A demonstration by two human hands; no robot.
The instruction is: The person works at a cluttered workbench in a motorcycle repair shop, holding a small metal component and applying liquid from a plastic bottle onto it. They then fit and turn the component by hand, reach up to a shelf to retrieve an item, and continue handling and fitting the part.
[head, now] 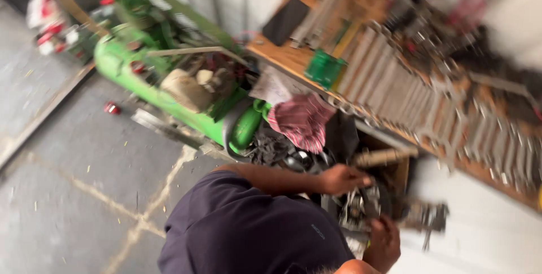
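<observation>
1. Concrete floor [84,183]: fills the view from 7 to 10 o'clock. It carries no part of the work.
2. Green machine [192,101]: lies tilted from 11 o'clock toward centre, its round end just beside the work area.
3. Tabletop [288,56]: a wooden one running from 12 to 3 o'clock. A row of wrenches [446,110] lies along it, with a green box [324,68] near its edge.
4. Striped red cloth [302,121]: hangs off the tabletop edge at centre, above the work.
5. Metal assembly [361,206]: this is the item in hand. It sits at 5 o'clock, below the tabletop and between both hands. A wooden handle [387,156] lies just above it.
6. Left hand [341,179]: fingers curled at the top of the assembly. Blur hides the grip, so I cannot tell whether it is clamped on anything.
7. Right hand [384,243]: fingers curled against the lower side of the assembly. I cannot tell the state of this grip either.
8. Step in hand, as I judge it: two-handed work on the assembly, one hand bracing and one working.
9. The next move calls for a steady view and a firm brace on the assembly.
</observation>
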